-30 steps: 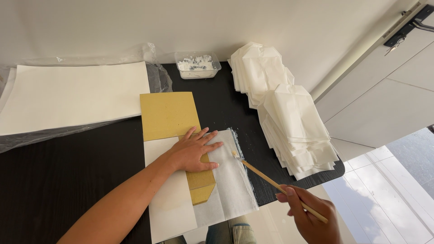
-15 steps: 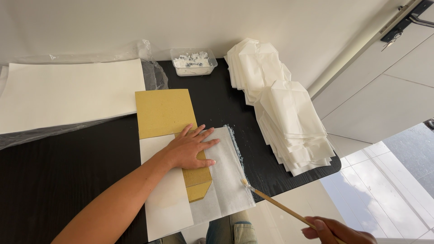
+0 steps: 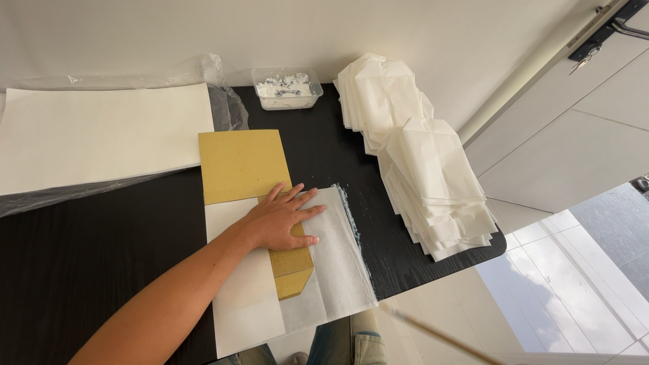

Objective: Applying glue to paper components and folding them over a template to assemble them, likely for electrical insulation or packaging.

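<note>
My left hand (image 3: 280,220) lies flat with fingers spread on a thin white sheet (image 3: 338,263) that is partly folded over a gold cardboard template (image 3: 240,165). It presses down and holds nothing. The gold board's pointed end (image 3: 292,274) shows below my palm. A smear of white paste (image 3: 351,220) runs along the sheet's right edge. A thin wooden stick (image 3: 439,336), blurred, crosses the bottom right beyond the table edge. My right hand is out of view.
The black table (image 3: 101,250) carries a clear tub of white paste (image 3: 286,88) at the back and a tall pile of folded white paper bags (image 3: 419,169) on the right. Large white sheets (image 3: 101,135) on plastic wrap lie at the left.
My right hand with the stick has drawn away from the sheet's pasted edge, down and to the right, and has left the view. My left hand has stayed pressed on the sheet.
</note>
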